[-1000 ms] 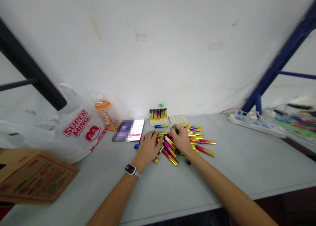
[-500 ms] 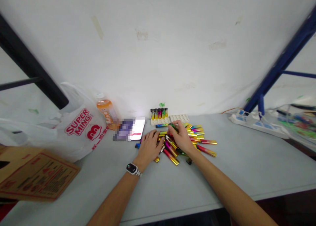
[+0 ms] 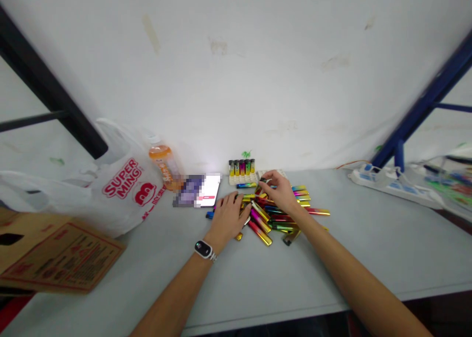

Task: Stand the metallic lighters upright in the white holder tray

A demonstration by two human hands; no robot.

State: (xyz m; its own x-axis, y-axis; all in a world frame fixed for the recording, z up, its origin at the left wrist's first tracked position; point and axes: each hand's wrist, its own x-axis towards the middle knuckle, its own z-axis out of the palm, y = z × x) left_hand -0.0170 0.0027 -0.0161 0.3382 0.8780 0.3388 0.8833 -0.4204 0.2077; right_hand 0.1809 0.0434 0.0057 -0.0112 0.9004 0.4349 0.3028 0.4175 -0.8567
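Note:
My right hand (image 3: 279,192) pinches a lighter (image 3: 260,183) with a dark top, tilted over the back of a loose pile. The pile holds several shiny lighters (image 3: 261,220) in red, gold, purple, green and blue. On the pile's left side lies my left hand (image 3: 229,215), fingers stretched and a little apart; what is under its palm is hidden. Behind both hands a row of several lighters (image 3: 242,167) stands upright on a white pegged tray (image 3: 236,181). A second white tray (image 3: 282,172) sits right of it, partly covered by my right hand. One blue-green lighter (image 3: 246,185) lies before the first tray.
Left of the hands are a tablet-like screen (image 3: 210,189), a bottle of orange drink (image 3: 165,167), a white plastic bag (image 3: 110,204) and a cardboard box (image 3: 66,256). A white power strip (image 3: 394,187) lies to the right, beside a blue metal post (image 3: 424,106). The wall closes off the back.
My right hand has moved slightly right and lifted a dark-topped lighter toward the trays. Some lighters under it shifted. My left hand stays on the pile; the whole view has shifted a little.

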